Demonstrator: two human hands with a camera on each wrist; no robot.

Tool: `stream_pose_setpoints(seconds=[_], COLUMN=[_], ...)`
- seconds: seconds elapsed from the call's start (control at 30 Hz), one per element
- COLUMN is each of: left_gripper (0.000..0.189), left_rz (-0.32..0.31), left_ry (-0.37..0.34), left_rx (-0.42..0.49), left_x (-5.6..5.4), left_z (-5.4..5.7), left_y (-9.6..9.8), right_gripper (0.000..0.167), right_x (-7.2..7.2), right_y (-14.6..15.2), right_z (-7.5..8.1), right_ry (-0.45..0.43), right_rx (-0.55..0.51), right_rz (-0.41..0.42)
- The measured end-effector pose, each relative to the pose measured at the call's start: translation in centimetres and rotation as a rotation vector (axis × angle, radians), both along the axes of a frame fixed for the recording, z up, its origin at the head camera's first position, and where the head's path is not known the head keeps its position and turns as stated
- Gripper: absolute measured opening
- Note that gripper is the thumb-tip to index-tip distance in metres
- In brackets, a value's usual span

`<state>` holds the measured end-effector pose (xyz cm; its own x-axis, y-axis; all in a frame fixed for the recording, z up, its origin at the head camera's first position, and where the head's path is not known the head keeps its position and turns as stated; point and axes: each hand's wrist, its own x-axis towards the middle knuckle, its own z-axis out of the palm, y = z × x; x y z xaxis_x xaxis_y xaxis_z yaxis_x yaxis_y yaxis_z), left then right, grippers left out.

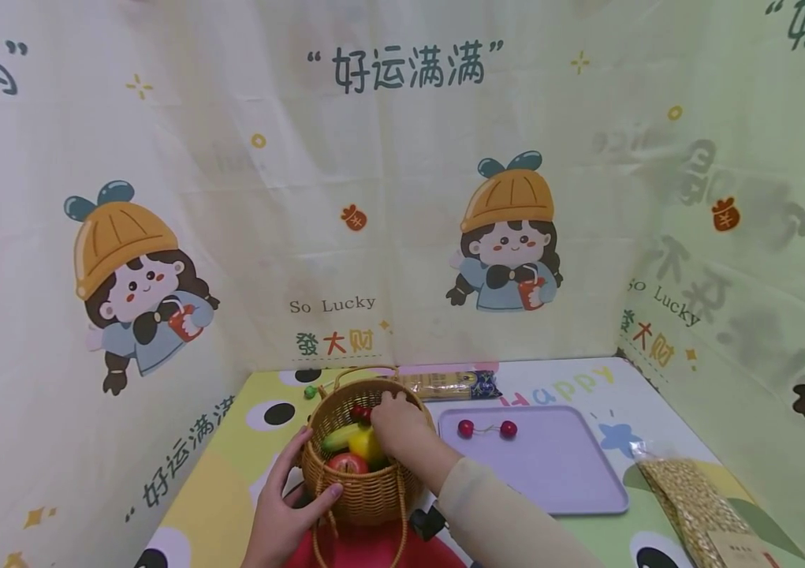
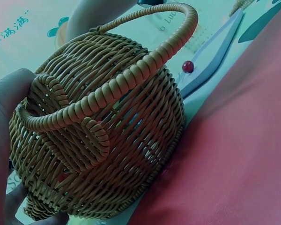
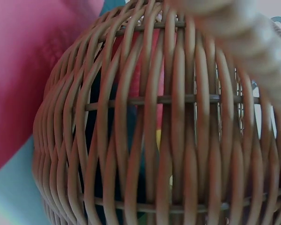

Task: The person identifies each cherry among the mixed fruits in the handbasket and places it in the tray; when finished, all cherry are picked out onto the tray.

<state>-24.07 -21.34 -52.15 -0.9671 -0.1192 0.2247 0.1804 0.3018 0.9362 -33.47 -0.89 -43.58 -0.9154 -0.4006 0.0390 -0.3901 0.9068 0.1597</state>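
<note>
Basket (image 1: 363,473) of woven wicker stood on the patterned table (image 1: 657,410), just left of the lilac tray (image 1: 551,481), its base on or against a red cloth (image 1: 374,548). Left hand (image 1: 285,505) cupped the basket's left wall, thumb and fingers spread and curved round the weave; the left wrist view showed the thumb (image 2: 9,93) pressed against the wall (image 2: 98,140) below the looped handle (image 2: 131,70). Right hand (image 1: 398,422) reached down through the mouth, among the fruit; whether its fingers pinched anything could not be told, as they were buried behind the rim.

Contents seen from the head view: a red apple (image 1: 348,463), a yellow fruit (image 1: 367,446), a green-yellow piece (image 1: 338,436), dark red cherries (image 1: 359,412) at the back of the basket.

Handling, judged: basket looked light and stiff, with a rough weave giving good grip; likely to tip if pulled by one side, so steadying the wall seemed sound. The fruit looked like smooth, hard, light models, apt to roll or slip; the cherries best taken by the stem.

On the tray, right of the basket, lay a joined pair of cherries (image 1: 487,429). Behind the basket, a packet (image 1: 452,384); its print unreadable. Far right of the basket, a bag of grain (image 1: 693,505), cut off by the frame edge. Right wrist view showed only blurred weave (image 3: 154,140) at close range.
</note>
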Motion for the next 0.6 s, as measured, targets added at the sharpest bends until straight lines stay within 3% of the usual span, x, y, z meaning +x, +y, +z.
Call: stream_pose_setpoints(seconds=[0.17,0.37,0.6], left_gripper=[0.090,0.091,0.092], left_rz=[0.000,0.002,0.011], left_ry=[0.002,-0.003,0.001], left_rx=[0.000,-0.003,-0.008], left_x=[0.0,0.0,-0.1], left_z=[0.0,0.1,0.0], left_y=[0.0,0.0,-0.1], right_gripper=[0.023,0.018,0.024], right_x=[0.2,0.3,0.9], right_y=[0.1,0.0,0.1], right_z=[0.3,0.7,1.7], right_ry=[-0.015,0.061,0.059], right_rx=[-0.084,-0.092,-0.130], right_rz=[0.009,0.083,0.128])
